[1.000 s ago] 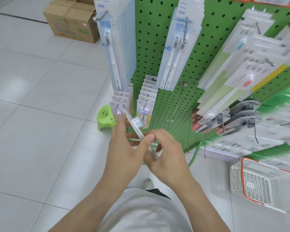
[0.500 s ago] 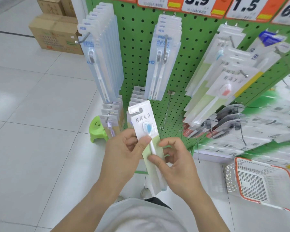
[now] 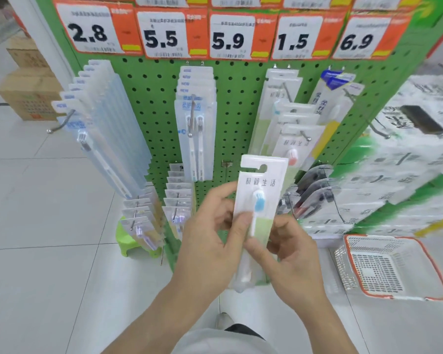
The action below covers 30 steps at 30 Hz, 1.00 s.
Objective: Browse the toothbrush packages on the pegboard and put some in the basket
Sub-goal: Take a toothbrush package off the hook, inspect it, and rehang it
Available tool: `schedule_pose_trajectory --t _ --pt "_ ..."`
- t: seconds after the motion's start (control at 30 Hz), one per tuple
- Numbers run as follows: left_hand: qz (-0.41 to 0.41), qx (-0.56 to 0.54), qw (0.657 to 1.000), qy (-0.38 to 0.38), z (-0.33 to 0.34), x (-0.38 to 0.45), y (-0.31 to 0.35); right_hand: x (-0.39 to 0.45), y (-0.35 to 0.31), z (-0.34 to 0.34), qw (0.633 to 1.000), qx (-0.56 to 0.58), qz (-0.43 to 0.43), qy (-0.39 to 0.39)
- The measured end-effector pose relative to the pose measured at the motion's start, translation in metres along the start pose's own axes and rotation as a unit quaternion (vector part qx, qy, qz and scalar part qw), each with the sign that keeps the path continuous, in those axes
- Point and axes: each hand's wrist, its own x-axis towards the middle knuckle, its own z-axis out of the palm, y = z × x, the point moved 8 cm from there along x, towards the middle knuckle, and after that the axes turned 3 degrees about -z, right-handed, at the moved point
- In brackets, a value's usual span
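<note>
Raised since half a second ago: the package point(image 3: 260, 200) now sits higher and more upright in front of the pegboard point(image 3: 241, 103), and the view has tipped up so the price tags show.

Left hand point(image 3: 210, 241) grasps the package from its left side, thumb pressed on the front just beside the brush neck. Right hand point(image 3: 289, 254) grasps its lower right edge, fingers curled behind. Both are clenched on the same package; neither is free.

Package long axis runs near vertical, hang-hole end up, handle end down between the wrists. Blue-bristled brush head faces the camera, above a pale green panel.

Basket point(image 3: 435, 272) stands on the floor right of the package and lower, well apart from it, opening up. Right hand is the nearer one, so my call is that the drop would go right and down, with the left hand letting go first.

Readable text: four Chinese characters on the package header, roughly 积简生活, blurred. Price tags above the pegboard read 2.8 point(image 3: 88, 34), 5.5 point(image 3: 161, 39), 5.9 point(image 3: 228, 42), 1.5 point(image 3: 292, 42), 6.9 point(image 3: 357, 43). Same-brand packs hang on the hook point(image 3: 298, 139) above and right of the package. "NEW" tabs show on the packs at the far left; small print is unreadable.
</note>
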Motion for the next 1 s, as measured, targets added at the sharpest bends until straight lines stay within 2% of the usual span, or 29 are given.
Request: schedule_pose_trajectory --t 0.13,0.27,0.53,0.83,1.0 --pt "0.043 -0.002 0.999 -0.017 0.014 0.013 0.019 0.009 -0.013 -0.025 0.997 0.012 -0.034 0.064" --pt "0.063 0.001 0.997 -0.054 0.030 0.022 0.029 0.017 -0.018 -0.040 0.995 0.003 -0.050 0.091" --pt "0.043 0.011 0.997 -0.057 0.040 0.042 0.021 0.026 -0.014 -0.055 0.990 -0.009 -0.039 0.138" --pt "0.030 0.033 0.998 -0.050 0.042 0.055 0.012 0.041 -0.004 -0.059 0.990 -0.041 0.025 0.132" --pt "0.038 0.076 0.996 -0.032 0.038 0.070 0.011 0.053 -0.012 -0.058 0.985 -0.142 0.017 0.095"
